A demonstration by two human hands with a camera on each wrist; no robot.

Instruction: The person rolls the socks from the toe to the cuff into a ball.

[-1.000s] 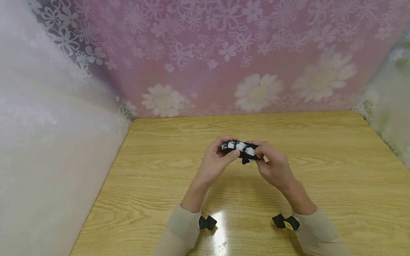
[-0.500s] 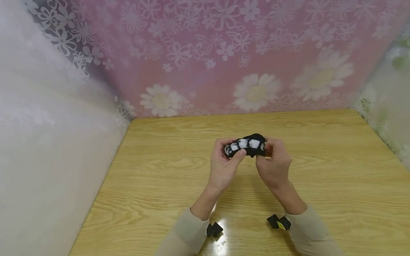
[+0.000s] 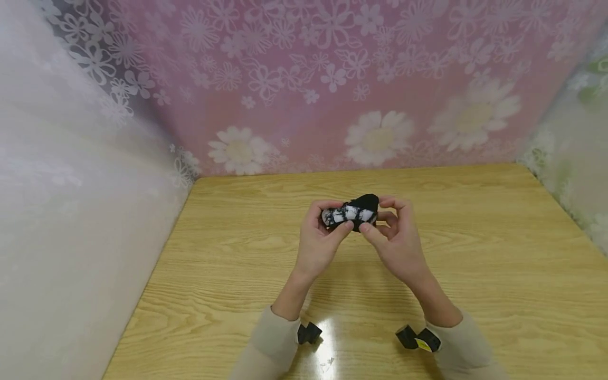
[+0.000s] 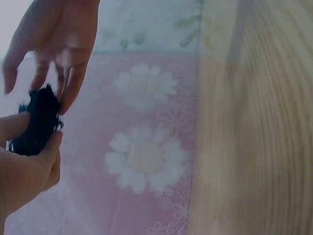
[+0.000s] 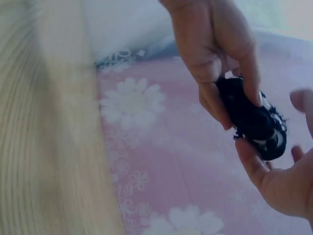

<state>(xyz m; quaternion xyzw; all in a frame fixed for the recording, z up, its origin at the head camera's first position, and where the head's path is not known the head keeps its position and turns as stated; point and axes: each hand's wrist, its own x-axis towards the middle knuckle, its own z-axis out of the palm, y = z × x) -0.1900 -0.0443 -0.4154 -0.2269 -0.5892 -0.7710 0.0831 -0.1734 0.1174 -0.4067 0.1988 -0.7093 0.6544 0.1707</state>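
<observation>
A small, thick black fabric bundle (image 3: 367, 202), with white patches and loose black threads along one side, is held above the table. My left hand (image 3: 316, 240) grips its left end, the thumb pressing the near side and the fingers wrapped behind. At the other end is my right hand (image 3: 398, 244), its thumb touching the lower edge and its index finger spread away. In the left wrist view the bundle (image 4: 39, 122) appears mostly black. The right wrist view has its frayed threads and white patches facing my right hand (image 5: 288, 188).
A wood-grain table (image 3: 228, 274) spreads below both hands. Behind it stands a pink floral backdrop (image 3: 294, 121), with pale panels at the left (image 3: 85, 211) and right (image 3: 570, 158). Small black devices sit at both sleeve cuffs.
The bundle has turned in my hands and shifted slightly left, its black part now raised at the right. My right hand has loosened from its pinch, its fingers spreading.
</observation>
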